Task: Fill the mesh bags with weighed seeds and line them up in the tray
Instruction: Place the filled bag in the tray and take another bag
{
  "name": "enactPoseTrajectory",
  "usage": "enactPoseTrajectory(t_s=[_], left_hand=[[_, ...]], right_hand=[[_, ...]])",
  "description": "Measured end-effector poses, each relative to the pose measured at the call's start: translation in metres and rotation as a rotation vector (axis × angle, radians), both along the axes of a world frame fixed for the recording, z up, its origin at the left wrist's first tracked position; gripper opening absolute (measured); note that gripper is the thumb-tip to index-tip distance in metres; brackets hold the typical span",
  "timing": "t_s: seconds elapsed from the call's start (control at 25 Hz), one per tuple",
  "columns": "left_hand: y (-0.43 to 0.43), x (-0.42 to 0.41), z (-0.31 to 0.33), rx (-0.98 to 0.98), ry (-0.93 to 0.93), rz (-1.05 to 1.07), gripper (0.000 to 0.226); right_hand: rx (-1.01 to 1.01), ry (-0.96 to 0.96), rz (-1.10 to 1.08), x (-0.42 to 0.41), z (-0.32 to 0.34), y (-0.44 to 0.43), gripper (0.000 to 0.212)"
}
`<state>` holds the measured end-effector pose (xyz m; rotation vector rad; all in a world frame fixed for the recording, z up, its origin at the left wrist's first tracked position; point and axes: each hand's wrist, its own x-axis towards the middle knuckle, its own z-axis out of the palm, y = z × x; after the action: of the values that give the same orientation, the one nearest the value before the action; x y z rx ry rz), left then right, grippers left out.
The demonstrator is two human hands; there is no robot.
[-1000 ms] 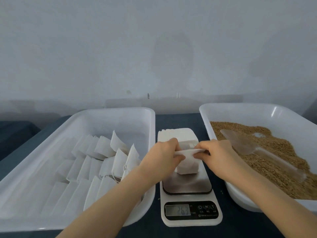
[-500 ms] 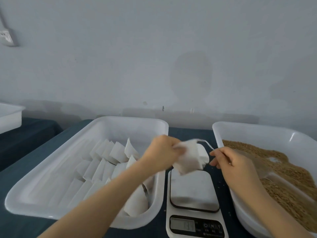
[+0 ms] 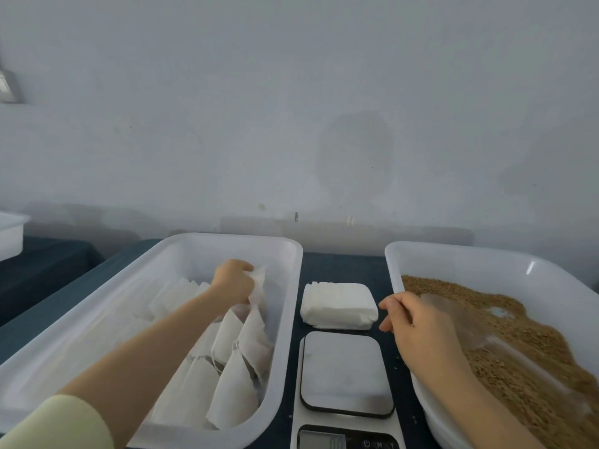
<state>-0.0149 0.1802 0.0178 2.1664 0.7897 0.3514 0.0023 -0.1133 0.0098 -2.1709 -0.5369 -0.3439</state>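
Note:
My left hand [image 3: 234, 281] grips a filled white mesh bag [image 3: 258, 286] inside the left white tray [image 3: 285, 319], at the far end of the right-hand row of several filled bags [image 3: 241, 358]. My right hand [image 3: 418, 325] hovers over the near-left rim of the seed tray [image 3: 470, 257], fingers loosely curled, holding nothing. Brown seeds [image 3: 525, 358] fill that tray, with a clear plastic scoop [image 3: 466, 328] lying on them. The scale [image 3: 346, 372] sits between the trays with a bare platform. A stack of unfilled white bags [image 3: 338, 304] lies behind it.
A dark blue cloth [image 3: 343, 264] covers the table. Another white container [image 3: 11, 234] shows at the far left edge. A grey wall stands close behind the trays.
My left hand carried the filled bag from above the scale leftward into the tray. My right hand let go of the bag's string and drew back toward the seed tray.

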Motion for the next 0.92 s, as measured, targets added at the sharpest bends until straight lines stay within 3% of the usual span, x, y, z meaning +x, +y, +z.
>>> enactPoseTrajectory(t_s=[0.16,0.44,0.6,0.72,0.8,0.92], left_hand=[[0.011,-0.004,-0.014,-0.01,0.089,0.05,0.05],[0.026,-0.014,-0.005,0.14,0.26,0.004,0.05],[-0.013,0.001,0.008,0.508,0.071,-0.118,0.049],[-0.069,0.025,0.013,0.638,-0.047,-0.302,0.042],[-0.106,0.041,0.004,0.711,-0.002,-0.471,0.052],[-0.13,0.059,-0.015,0.854,0.246,-0.645,0.072]], right_hand=[[0.022,-0.013,0.005,0.0,-0.001,0.002,0.019],[-0.014,-0.081,-0.001,0.001,-0.002,0.004,0.02],[-0.025,-0.086,-0.018,0.001,-0.001,0.003,0.022],[-0.026,-0.072,-0.021,0.001,-0.001,0.002,0.024],[-0.018,-0.039,-0.003,0.002,-0.002,0.003,0.023],[-0.064,-0.019,0.058,0.0,-0.003,0.004,0.022]])
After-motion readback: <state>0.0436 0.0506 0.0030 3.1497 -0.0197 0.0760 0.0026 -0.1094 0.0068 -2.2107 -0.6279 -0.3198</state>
